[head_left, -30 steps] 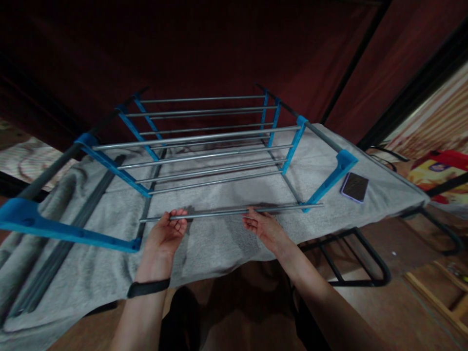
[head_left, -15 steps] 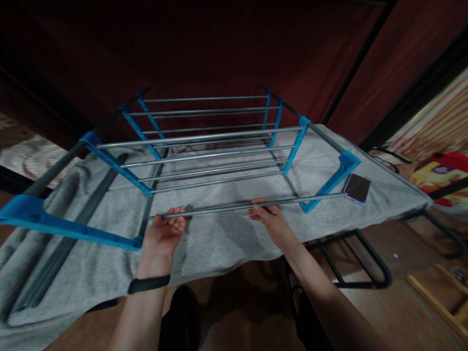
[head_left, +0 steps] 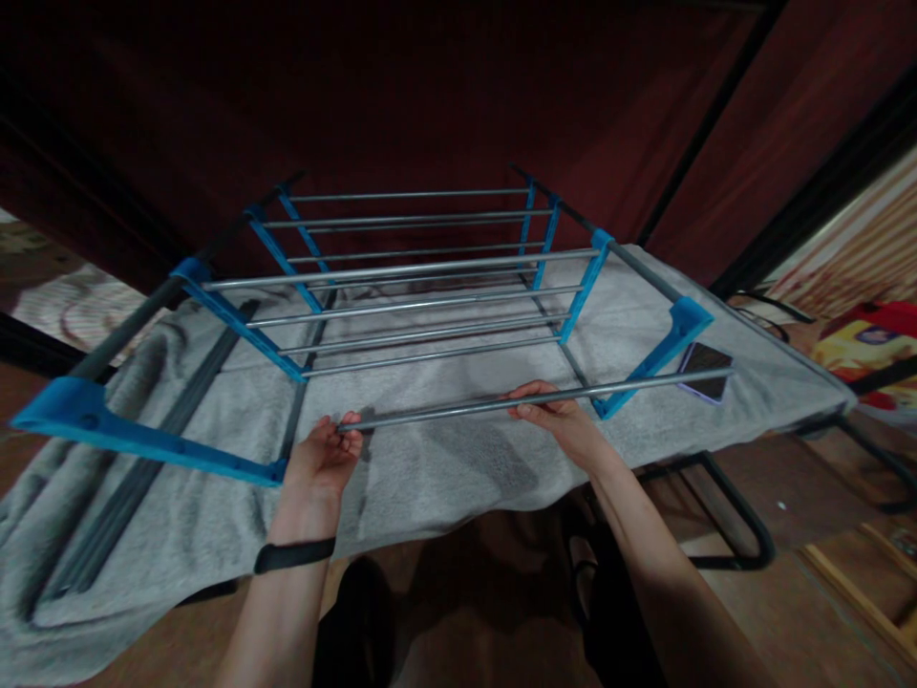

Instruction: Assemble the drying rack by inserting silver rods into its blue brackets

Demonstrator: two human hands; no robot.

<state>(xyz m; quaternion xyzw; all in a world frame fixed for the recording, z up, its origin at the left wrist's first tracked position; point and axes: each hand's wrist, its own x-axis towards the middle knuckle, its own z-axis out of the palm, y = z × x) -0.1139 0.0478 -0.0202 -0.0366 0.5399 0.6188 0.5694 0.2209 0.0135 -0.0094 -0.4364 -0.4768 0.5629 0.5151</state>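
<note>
A thin grey metal rod (head_left: 437,411) lies across both my hands, above the grey cloth. My left hand (head_left: 330,457) pinches its left end. My right hand (head_left: 555,416) grips it farther along, and its right end passes over the near right blue bracket (head_left: 651,363) and a phone (head_left: 706,371). The rod's left tip is apart from the near left blue bracket (head_left: 158,444). Behind it stands the partly built rack, with blue brackets on dark side poles (head_left: 645,272) and several metal rods (head_left: 408,306) spanning them.
The rack rests on a grey blanket (head_left: 430,483) over a bed-like surface. Several loose dark poles (head_left: 143,478) lie on the left. A black metal frame (head_left: 737,521) sticks out below the right edge. A dark red curtain (head_left: 401,96) hangs behind. A red and yellow bag (head_left: 874,344) is at right.
The rod has shifted to the right, so its left end now sits at my left fingertips. My right hand has moved slightly right with it, and the right end now reaches past the phone.
</note>
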